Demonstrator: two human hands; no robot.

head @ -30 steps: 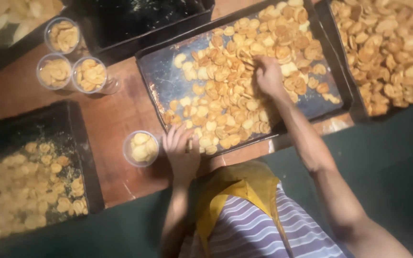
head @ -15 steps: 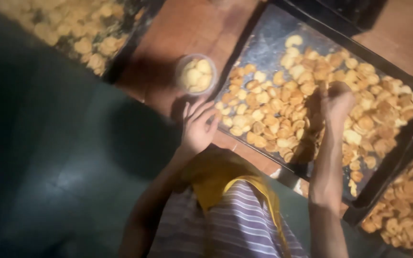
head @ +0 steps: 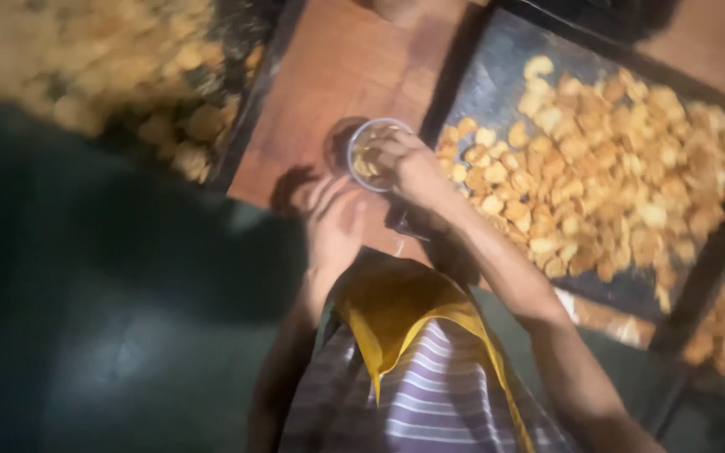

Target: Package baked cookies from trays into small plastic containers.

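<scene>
Right hand (head: 400, 159) moved off tray (head: 497, 92) to small clear cup (head: 371, 155) at table's near edge, fingers apparently bunched on snacks | left hand (head: 333, 222) beside cup, fingers spread | filling underway.

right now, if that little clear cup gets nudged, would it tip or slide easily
Probably yes. The clear cup looks thin-walled and small, so it is likely light and would slide on the smooth wooden table. It seems partly filled with golden snack pieces, which adds a little weight. The right hand is over its rim, and the left hand lies beside it.
</scene>
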